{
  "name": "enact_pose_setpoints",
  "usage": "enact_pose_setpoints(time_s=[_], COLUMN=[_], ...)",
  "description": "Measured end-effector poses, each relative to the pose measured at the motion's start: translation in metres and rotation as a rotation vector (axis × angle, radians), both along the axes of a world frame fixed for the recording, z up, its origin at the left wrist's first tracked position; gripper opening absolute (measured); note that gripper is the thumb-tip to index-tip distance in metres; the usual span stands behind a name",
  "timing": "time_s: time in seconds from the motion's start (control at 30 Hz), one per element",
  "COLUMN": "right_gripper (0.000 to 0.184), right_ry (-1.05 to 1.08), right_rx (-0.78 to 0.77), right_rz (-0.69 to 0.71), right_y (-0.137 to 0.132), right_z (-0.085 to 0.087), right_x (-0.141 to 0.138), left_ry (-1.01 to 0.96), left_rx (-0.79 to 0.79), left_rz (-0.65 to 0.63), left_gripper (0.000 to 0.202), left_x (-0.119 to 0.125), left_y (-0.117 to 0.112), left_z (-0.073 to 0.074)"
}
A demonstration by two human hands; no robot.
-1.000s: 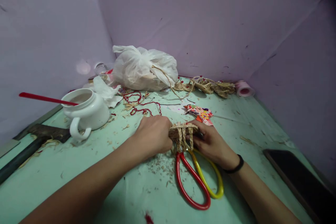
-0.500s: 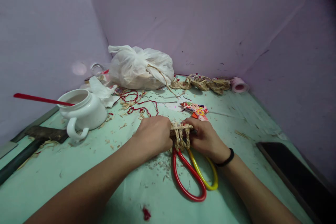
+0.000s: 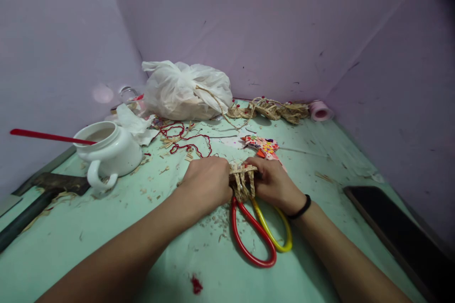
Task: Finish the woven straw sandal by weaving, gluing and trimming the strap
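Between my two hands is a small piece of braided straw-coloured rope [image 3: 243, 181], with several strands hanging down over its front. My left hand [image 3: 208, 182] is closed round its left end, fingers turned away from me and mostly hidden. On the other side my right hand [image 3: 275, 182], with a black band at the wrist, grips the right end; something dark shows by its fingers. Below the rope lie scissors with one red and one yellow handle [image 3: 254, 239]; their blades are hidden behind the rope and hands. A floral-patterned fabric piece [image 3: 265, 146] lies just beyond my right hand.
At left stand a white handled pot [image 3: 119, 154] with a red stick in it and a hammer [image 3: 53, 187]. Farther back are a tied white plastic bag [image 3: 186, 92], red yarn [image 3: 192, 144], rope [image 3: 273, 110] and a pink spool [image 3: 321, 111]. A dark phone-like slab [image 3: 394, 232] lies right.
The whole view has shifted slightly, so everything sits a little farther left. Both hands keep their hold on the braided rope, which has barely moved between them.
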State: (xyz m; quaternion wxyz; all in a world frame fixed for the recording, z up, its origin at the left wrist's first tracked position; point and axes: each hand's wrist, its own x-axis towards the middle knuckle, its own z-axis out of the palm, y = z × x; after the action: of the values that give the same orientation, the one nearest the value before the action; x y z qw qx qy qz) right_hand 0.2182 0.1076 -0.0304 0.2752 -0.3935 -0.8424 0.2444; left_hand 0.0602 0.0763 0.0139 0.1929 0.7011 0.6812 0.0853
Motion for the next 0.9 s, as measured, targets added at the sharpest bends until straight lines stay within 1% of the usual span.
enact_pose_setpoints(time_s=[0.1,0.17,0.27,0.33,0.4,0.53,0.6,0.67,0.73,0.77,0.83,0.9], right_gripper=[0.014,0.014,0.014,0.015,0.015,0.016,0.022,0.038,0.057,0.061,0.058,0.051], right_ry=[-0.017,-0.021,-0.014,-0.014,-0.016,-0.029,-0.005,0.115,0.337,0.473,0.725,0.901], right_rx=[0.010,0.008,-0.009,-0.022,-0.032,-0.049,-0.068,-0.127,-0.208,-0.236,-0.247,-0.231], right_rz=[0.011,0.018,0.023,0.020,0.021,0.044,0.051,0.039,0.007,-0.023,-0.107,-0.234], right_y=[0.001,0.001,0.000,0.000,0.000,0.001,0.000,-0.001,-0.003,-0.003,-0.004,-0.004], right_z=[-0.001,-0.001,0.000,0.000,0.000,-0.006,-0.008,-0.006,0.001,0.006,0.017,0.026], right_x=[0.001,0.001,0.001,0.001,0.001,0.002,0.003,0.006,0.010,0.012,0.016,0.018], left_ry=[0.071,0.076,0.020,0.017,0.053,0.095,0.086,0.051,-0.007,-0.043,-0.132,-0.233], left_rx=[0.029,0.028,0.023,0.002,-0.030,-0.079,-0.093,-0.097,-0.109,-0.119,-0.142,-0.166], left_rz=[-0.068,-0.082,-0.033,-0.010,-0.018,-0.061,-0.074,-0.068,-0.042,-0.026,0.006,0.040], left_gripper=[0.006,0.006,0.006,0.004,0.003,0.008,0.009,0.009,0.007,0.006,0.006,0.007], left_x=[-0.001,-0.002,-0.003,-0.003,-0.004,-0.005,-0.007,-0.012,-0.019,-0.023,-0.030,-0.037], left_y=[0.000,0.001,0.001,0.002,0.002,0.007,0.011,0.015,0.017,0.017,0.017,0.016], left_z=[-0.002,-0.003,-0.004,-0.004,-0.003,0.004,0.006,0.008,0.009,0.008,0.006,0.001])
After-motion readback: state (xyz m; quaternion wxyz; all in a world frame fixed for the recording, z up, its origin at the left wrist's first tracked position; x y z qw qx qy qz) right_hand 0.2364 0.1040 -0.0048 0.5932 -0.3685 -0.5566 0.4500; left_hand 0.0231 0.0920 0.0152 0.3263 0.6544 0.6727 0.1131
